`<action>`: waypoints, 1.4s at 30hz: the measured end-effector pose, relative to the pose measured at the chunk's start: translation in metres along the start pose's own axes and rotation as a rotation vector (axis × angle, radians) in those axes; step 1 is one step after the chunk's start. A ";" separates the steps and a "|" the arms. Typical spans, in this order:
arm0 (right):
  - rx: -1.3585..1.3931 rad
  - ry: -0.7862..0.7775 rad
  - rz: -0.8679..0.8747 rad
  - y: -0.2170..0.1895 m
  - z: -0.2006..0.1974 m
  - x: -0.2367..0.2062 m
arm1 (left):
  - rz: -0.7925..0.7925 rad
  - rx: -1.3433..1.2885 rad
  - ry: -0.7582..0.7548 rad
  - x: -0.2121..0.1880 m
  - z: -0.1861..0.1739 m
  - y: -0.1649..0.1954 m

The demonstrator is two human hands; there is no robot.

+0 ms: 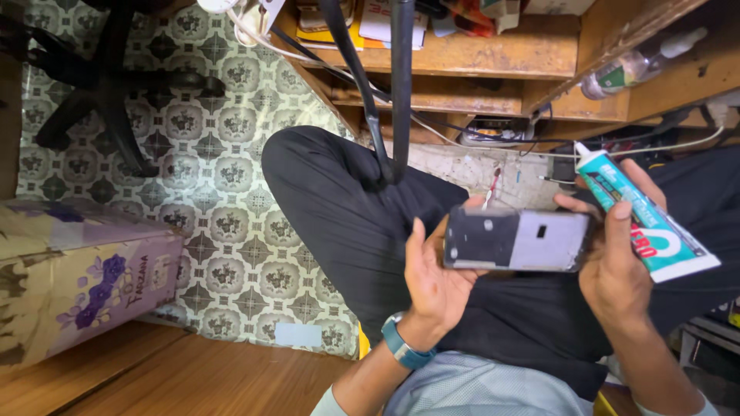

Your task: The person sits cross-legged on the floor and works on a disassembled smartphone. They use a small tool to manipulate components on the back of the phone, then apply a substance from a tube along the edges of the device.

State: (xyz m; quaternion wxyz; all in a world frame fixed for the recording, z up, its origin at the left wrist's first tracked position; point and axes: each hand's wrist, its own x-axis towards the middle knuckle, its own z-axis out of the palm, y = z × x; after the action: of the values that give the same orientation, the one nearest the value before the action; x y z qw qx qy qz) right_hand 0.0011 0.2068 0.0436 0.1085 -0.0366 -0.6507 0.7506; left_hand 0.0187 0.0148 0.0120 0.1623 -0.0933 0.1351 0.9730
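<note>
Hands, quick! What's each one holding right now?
Left hand: closed on one end of the flat grey panel.
Right hand: closed on the teal and white tube, also steadying the panel's other end.

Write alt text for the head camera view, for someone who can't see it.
A seated person's left hand and right hand hold a flat grey panel over their lap; the right hand also holds a teal tube. A patterned floor lies below.
</note>
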 end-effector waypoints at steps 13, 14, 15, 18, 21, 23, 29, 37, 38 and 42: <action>-0.580 -0.067 -0.294 -0.014 -0.007 0.009 | -0.386 -0.345 -0.209 0.003 0.009 -0.011; -0.564 -0.040 -0.368 -0.011 -0.007 0.009 | -0.374 -0.340 -0.204 0.006 0.008 -0.011; -0.551 -0.012 -0.442 -0.008 -0.006 0.009 | -0.342 -0.350 -0.199 0.009 0.005 -0.011; -0.082 0.007 -0.357 0.005 -0.001 0.004 | -0.254 -0.371 -0.188 0.020 -0.008 -0.008; -0.033 -0.062 -0.341 0.027 0.014 -0.008 | -0.225 -0.529 -0.274 0.026 -0.024 -0.004; -0.109 -0.146 -0.318 0.037 0.024 -0.016 | -0.237 -0.863 -0.431 0.026 -0.033 -0.002; -0.435 -0.392 -0.387 0.038 0.049 -0.019 | -0.047 -0.335 -0.161 0.023 -0.039 0.004; -0.471 -0.346 -0.331 0.030 0.065 -0.023 | -0.113 -0.411 -0.259 0.023 -0.049 0.015; -0.480 -0.359 -0.364 0.031 0.065 -0.023 | -0.142 -0.457 -0.306 0.023 -0.051 0.014; -0.504 -0.296 -0.398 0.032 0.062 -0.027 | -0.203 -0.421 -0.319 0.025 -0.057 0.009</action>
State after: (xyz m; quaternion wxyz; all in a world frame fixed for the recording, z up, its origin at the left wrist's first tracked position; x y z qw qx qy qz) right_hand 0.0113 0.1370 0.0188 0.1446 0.1746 -0.8186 0.5278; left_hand 0.0001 -0.0025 -0.0456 0.2554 0.0165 -0.1073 0.9607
